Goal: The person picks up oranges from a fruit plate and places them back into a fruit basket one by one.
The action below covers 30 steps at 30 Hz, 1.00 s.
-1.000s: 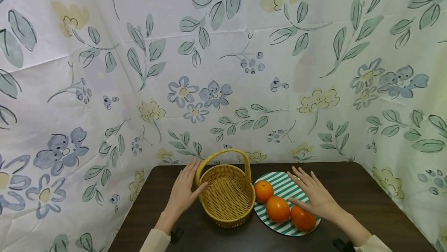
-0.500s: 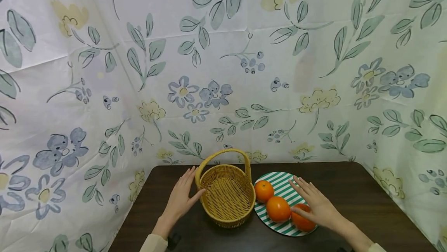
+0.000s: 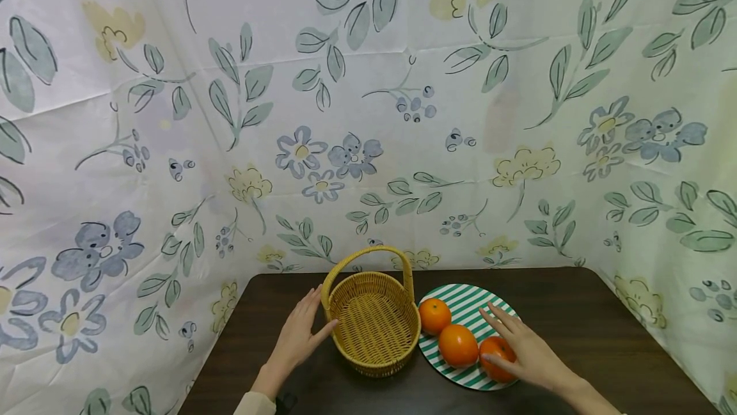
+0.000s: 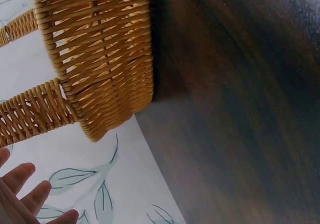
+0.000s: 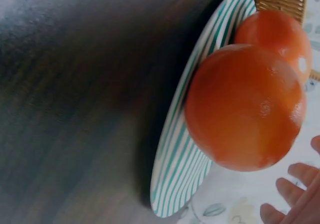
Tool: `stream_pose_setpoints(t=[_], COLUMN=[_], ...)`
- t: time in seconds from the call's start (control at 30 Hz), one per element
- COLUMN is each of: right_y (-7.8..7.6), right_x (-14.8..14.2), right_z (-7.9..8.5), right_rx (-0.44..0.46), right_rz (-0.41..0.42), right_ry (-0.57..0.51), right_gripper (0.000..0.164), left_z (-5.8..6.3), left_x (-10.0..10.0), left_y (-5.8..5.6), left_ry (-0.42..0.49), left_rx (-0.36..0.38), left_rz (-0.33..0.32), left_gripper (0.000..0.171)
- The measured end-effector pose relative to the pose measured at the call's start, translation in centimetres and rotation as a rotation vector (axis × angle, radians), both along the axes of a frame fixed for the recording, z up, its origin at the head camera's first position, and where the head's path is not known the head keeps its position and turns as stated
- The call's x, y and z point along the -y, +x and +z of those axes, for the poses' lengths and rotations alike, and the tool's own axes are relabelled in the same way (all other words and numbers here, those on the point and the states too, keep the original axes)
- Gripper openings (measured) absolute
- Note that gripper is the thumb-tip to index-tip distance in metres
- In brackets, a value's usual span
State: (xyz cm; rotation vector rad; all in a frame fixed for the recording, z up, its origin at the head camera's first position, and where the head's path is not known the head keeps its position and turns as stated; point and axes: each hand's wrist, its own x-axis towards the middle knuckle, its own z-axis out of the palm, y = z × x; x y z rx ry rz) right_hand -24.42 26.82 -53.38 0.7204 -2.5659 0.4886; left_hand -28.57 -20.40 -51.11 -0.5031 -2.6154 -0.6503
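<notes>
My left hand (image 3: 295, 338) is beside the left side of a yellow wicker basket (image 3: 377, 364), fingers extended and thumb near the rim. In the left wrist view, its fingertips show below the handle (image 4: 35, 111), holding nothing. My right hand (image 3: 532, 352) hovers with spread fingers over the right side of a green-and-white striped plate (image 3: 460, 297). Nearest to it is the right orange fruit (image 3: 495, 359), partly covered by the thumb in the head view. Two more orange fruits lie on the plate, one in the middle (image 3: 458, 345) and one by the basket (image 3: 434, 316).
Basket and plate stand side by side on a dark wooden table (image 3: 576, 313). The basket's tall arched handle (image 3: 371, 249) rises toward the back. A white floral cloth (image 3: 368, 114) hangs behind the table and along both sides.
My right hand has lowered and come closer to the right orange fruit. My left hand has drawn slightly down and back along the basket. Basket, plate and fruits stay put.
</notes>
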Motion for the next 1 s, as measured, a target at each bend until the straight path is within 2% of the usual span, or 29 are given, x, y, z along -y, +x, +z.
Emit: stream_pose_setpoints(t=[0.3,0.67,1.0], right_y=[0.6,0.9,1.1], right_x=[-0.2,-0.6,-0.7], right_z=[-0.5,-1.2,-1.9], right_rx=[0.047,0.088,0.134], right_rz=[-0.014,-0.055,-0.094], right_ry=[-0.037,-0.049,-0.046], right_gripper=[0.077,0.077,0.078], left_z=[-0.9,-1.9,-2.7], left_x=[0.3,0.8,0.7], left_y=[0.1,-0.2,0.1], left_ry=[0.008,-0.004,-0.010], left_rx=[0.054,0.066,0.145], left_rz=[0.007,0.011,0.036], left_gripper=[0.076,0.068,0.072])
